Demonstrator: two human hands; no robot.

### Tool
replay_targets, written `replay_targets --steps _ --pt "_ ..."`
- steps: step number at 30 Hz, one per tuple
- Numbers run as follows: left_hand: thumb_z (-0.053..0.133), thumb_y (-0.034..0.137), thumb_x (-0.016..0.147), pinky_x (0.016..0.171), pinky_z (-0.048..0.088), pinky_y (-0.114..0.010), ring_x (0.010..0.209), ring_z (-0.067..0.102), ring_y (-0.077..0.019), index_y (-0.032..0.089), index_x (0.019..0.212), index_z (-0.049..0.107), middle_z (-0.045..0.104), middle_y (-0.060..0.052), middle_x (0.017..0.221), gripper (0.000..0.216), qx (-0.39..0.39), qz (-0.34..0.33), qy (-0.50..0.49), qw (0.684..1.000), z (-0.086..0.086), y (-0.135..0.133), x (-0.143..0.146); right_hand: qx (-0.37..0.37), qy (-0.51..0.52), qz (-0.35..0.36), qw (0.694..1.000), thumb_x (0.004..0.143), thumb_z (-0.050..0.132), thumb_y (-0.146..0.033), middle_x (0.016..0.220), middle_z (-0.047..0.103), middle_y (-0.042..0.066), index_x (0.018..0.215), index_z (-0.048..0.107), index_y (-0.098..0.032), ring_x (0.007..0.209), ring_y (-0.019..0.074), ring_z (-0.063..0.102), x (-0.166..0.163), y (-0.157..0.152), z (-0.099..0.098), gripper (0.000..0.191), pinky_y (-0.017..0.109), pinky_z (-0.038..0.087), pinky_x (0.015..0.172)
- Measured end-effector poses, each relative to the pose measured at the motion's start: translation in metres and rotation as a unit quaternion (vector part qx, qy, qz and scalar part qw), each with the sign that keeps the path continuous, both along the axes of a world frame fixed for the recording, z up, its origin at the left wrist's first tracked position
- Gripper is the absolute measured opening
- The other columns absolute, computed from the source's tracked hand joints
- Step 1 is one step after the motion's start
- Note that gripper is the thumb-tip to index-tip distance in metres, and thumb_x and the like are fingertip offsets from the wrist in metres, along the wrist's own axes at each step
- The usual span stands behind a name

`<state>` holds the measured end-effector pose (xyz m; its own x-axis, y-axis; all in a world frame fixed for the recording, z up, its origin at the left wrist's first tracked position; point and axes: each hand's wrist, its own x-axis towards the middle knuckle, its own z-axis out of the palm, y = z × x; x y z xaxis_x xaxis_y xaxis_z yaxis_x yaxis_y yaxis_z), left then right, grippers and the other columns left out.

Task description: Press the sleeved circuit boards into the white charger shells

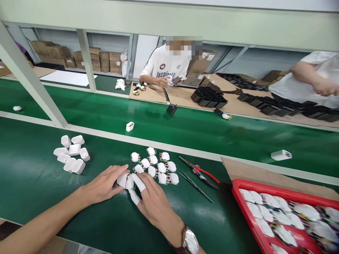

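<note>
Midway between the near and far edges of the dark green table (108, 225), a white, hollow plastic housing (122, 180) with an oval mouth meets a small white-wrapped circuit board (129, 182). The left hand (107, 181) pinches the housing between thumb and fingers; the right hand (155, 197), thumb and forefinger in white finger covers (140, 182), pinches the board at that mouth. This piece looks partway: the white wrapping shows outside the housing, though how deep the board reaches is hidden.

Much seems left. Toward the table's far left lie eight loose white housings (75, 150), several showing open mouths. Nearer the far edge, around the middle, about eleven wrapped boards (153, 159) lie outside any housing, and many more fill a red plastic tray (265, 187) at the right. Beyond the far edge, two white housings (129, 126) rest well apart on a glossy green strip (150, 116); whether they are finished pieces cannot be told. The red-handled pliers (197, 170) and slim metal tweezers (196, 186) lie unheld beside the boards.
</note>
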<state>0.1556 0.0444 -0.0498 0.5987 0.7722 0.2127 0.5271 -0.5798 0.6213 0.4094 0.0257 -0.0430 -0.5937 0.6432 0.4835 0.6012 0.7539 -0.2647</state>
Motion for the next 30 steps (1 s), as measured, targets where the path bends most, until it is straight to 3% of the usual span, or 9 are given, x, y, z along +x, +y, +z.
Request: replay_targets --steps 4,8,14,19,24,30 --pt "0.061 0.022 0.105 0.117 0.049 -0.054 0.14 0.058 -0.0297 0.036 0.168 0.017 0.064 -0.009 0.15 0.078 -0.003 -0.008 -0.012 1.0 -0.002 -0.001 0.001 -0.006 0.012 0.007 1.0 0.095 0.05 -0.004 0.126 0.068 0.019 0.147 0.049 -0.014 0.119 0.0341 0.066 -0.001 0.001 0.001 0.052 0.05 0.065 0.094" --pt "0.063 0.028 0.103 0.113 0.055 -0.046 0.139 0.061 -0.0277 0.035 0.165 0.027 0.062 -0.008 0.153 0.072 -0.094 0.01 -0.043 0.995 -0.002 -0.003 0.001 -0.025 0.089 0.039 0.995 0.1 0.063 -0.011 0.133 0.067 0.014 0.147 0.049 -0.022 0.121 0.0287 0.066 -0.001 0.002 0.003 0.05 0.048 0.063 0.101" --pt "0.07 0.029 0.098 0.11 0.058 -0.047 0.14 0.063 -0.028 0.034 0.16 0.034 0.062 -0.01 0.154 0.072 -0.201 0.032 -0.099 0.974 -0.006 -0.001 0.001 -0.034 0.033 0.055 0.997 0.102 0.064 -0.02 0.144 0.06 0.017 0.133 0.06 -0.02 0.137 0.0341 0.057 -0.009 0.005 -0.001 0.031 0.057 0.057 0.111" --pt "0.063 0.022 0.1 0.119 0.049 -0.046 0.143 0.06 -0.0236 0.039 0.165 0.018 0.059 -0.005 0.158 0.081 -0.19 -0.007 -0.086 0.978 -0.003 -0.001 -0.002 -0.043 0.061 0.063 0.995 0.103 0.056 -0.012 0.14 0.06 0.017 0.134 0.058 -0.02 0.132 0.0302 0.059 -0.012 0.012 -0.006 0.032 0.052 0.06 0.107" --pt "0.06 0.025 0.1 0.105 0.057 -0.041 0.119 0.074 -0.0238 0.04 0.166 0.014 0.07 -0.001 0.143 0.081 -0.193 -0.003 -0.022 0.981 0.007 -0.001 -0.005 -0.035 0.01 0.088 0.995 0.105 0.05 -0.015 0.12 0.065 0.014 0.131 0.059 -0.021 0.106 0.0266 0.065 -0.013 0.019 -0.002 0.028 0.046 0.064 0.089" --pt "0.061 0.02 0.097 0.108 0.055 -0.041 0.122 0.072 -0.0251 0.039 0.166 0.012 0.068 -0.002 0.146 0.087 -0.184 0.006 -0.037 0.982 -0.004 0.001 -0.003 -0.006 -0.013 0.109 0.994 0.103 0.053 -0.013 0.115 0.066 0.014 0.124 0.062 -0.018 0.102 0.0274 0.062 -0.013 0.023 -0.003 0.024 0.047 0.061 0.09"
